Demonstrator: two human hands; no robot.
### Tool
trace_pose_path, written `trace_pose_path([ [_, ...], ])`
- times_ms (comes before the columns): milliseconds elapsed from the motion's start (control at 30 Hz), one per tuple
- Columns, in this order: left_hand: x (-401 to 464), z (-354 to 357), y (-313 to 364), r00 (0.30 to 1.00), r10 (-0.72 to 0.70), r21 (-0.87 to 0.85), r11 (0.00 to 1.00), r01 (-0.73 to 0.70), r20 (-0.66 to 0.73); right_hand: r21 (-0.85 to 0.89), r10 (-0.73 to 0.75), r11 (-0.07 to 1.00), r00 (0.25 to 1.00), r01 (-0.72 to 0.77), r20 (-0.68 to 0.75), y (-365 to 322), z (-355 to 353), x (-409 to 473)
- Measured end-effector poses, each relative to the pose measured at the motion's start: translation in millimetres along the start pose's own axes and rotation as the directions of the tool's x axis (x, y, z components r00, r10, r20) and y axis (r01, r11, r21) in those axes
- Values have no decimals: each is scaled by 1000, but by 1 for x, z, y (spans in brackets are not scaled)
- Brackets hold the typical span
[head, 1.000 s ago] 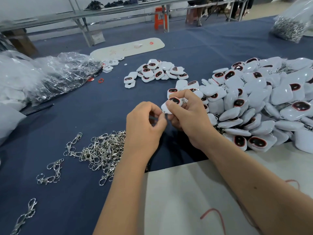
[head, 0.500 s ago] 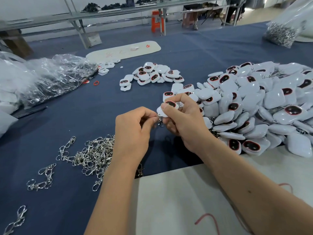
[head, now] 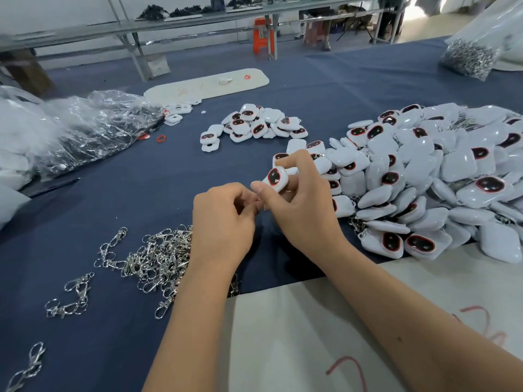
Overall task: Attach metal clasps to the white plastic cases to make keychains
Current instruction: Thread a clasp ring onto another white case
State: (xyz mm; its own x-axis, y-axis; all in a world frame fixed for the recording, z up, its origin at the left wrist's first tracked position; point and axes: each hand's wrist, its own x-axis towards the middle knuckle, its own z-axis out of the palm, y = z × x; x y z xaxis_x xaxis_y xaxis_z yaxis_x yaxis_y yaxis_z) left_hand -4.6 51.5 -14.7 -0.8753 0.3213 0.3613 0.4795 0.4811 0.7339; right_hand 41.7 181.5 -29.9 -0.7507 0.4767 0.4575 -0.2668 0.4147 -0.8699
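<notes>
My right hand [head: 302, 205] grips a white plastic case [head: 276, 178] with a dark, red-rimmed window, held just above the blue cloth. My left hand [head: 226, 222] meets it fingertip to fingertip and pinches a small metal clasp [head: 259, 198] at the case's lower edge; the clasp is almost wholly hidden by my fingers. A heap of loose silver clasps [head: 158, 258] lies on the cloth under my left forearm. A big pile of white cases [head: 430, 176] fills the right side, and a smaller group of cases [head: 254, 124] lies further back.
Crumpled clear plastic bags [head: 85, 131] lie at the left. A bag of metal parts [head: 469, 58] stands at the far right. A white board [head: 206, 84] lies at the back, and a white sheet with red marks [head: 311, 335] covers the near edge. Stray clasps [head: 70, 295] lie at the left front.
The case in my right hand has tilted so its dark window faces up and left. My left fingers have closed in tighter on the clasp beneath it. The camera has shifted slightly.
</notes>
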Motion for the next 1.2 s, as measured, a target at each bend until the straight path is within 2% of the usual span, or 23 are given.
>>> trace_pose_path([
  [67, 0, 1, 3, 999, -41, -122, 992, 37, -25, 238, 136, 962, 991, -135, 11, -1, -1, 2],
  [133, 1, 3, 4, 995, -84, -273, 960, 68, -46, 433, 243, 870, 969, -238, 44, -1, -2, 5],
  [233, 2, 5, 5, 980, -200, -574, 805, 151, -23, 555, 320, 774, 945, -306, 76, 1, -3, 8],
  [333, 1, 6, 7, 965, -264, -697, 691, 192, 4, 586, 366, 728, 924, -356, 107, 2, -5, 10],
  [433, 2, 6, 7, 956, -292, -726, 650, 223, 32, 599, 397, 687, 903, -411, 165, 2, -7, 11],
  [600, 0, 7, 7, 960, -252, -707, 657, 263, 123, 597, 381, 672, 895, -440, 231, 2, -7, 10],
  [767, -1, 9, 8, 957, -272, -709, 656, 258, 97, 586, 361, 670, 890, -456, 280, 2, -9, 11],
  [967, 0, 8, 10, 937, -344, -806, 534, 255, 69, 632, 310, 617, 882, -470, 354, 1, -9, 11],
  [1033, 1, 7, 9, 929, -368, -818, 522, 240, 38, 641, 287, 611, 885, -465, 368, 1, -8, 10],
  [1100, 2, 7, 8, 928, -373, -804, 550, 225, 5, 645, 280, 607, 884, -465, 374, 1, -8, 10],
  [1200, 3, 8, 5, 944, -323, -696, 694, 187, -69, 646, 294, 609, 887, -460, 355, 1, -8, 9],
])
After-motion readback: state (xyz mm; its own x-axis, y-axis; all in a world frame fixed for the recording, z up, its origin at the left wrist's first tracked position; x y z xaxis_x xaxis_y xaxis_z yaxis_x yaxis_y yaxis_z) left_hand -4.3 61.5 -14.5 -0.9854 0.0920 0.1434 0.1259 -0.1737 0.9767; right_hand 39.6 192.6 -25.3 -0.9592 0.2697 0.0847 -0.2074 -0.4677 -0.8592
